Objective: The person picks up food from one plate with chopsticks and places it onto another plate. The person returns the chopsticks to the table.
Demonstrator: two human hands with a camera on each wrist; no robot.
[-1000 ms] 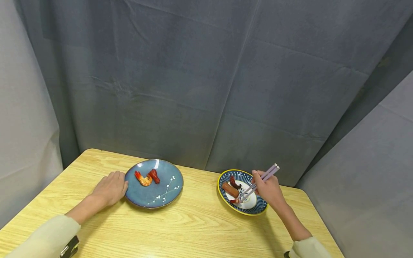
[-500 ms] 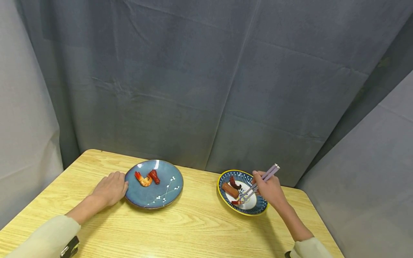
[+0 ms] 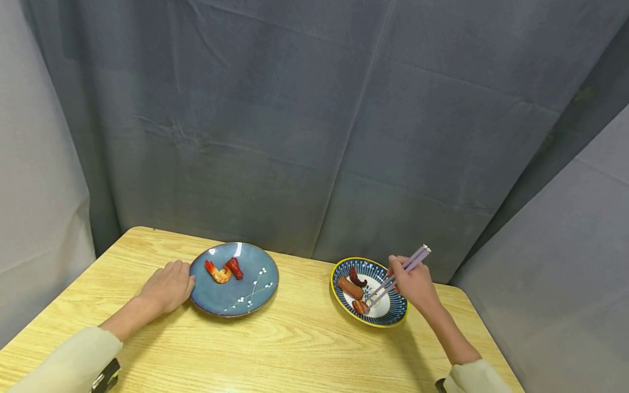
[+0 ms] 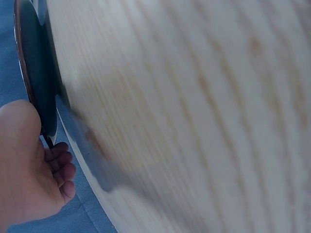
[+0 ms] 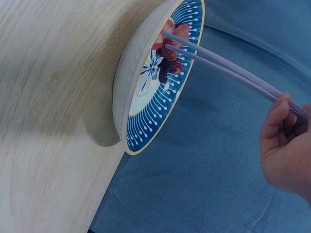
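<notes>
My left hand (image 3: 168, 286) holds the left rim of a blue plate (image 3: 216, 303), thumb on top and fingers curled at the edge in the left wrist view. A shrimp (image 3: 221, 275) and a small dark-red drumstick-like piece (image 3: 235, 268) lie on the plate. My right hand (image 3: 416, 285) grips a pair of lilac chopsticks (image 3: 417, 257). Their tips touch or nearly touch a striped brown food piece (image 3: 359, 307) in a blue-and-white patterned bowl (image 3: 399, 312) with a yellow rim. A brown sausage-like piece (image 3: 350, 287) and a dark-red curled piece (image 3: 356, 277) lie beside it.
Plate and bowl stand apart on a light wood table (image 3: 295, 344), near its back edge. A grey curtain (image 3: 245, 136) hangs directly behind. Paler cloth walls (image 3: 565, 273) flank both sides.
My right hand and the chopsticks have shifted slightly right and up. The food piece at their tips now shows a striped brown side instead of red and white. The left hand stays put.
</notes>
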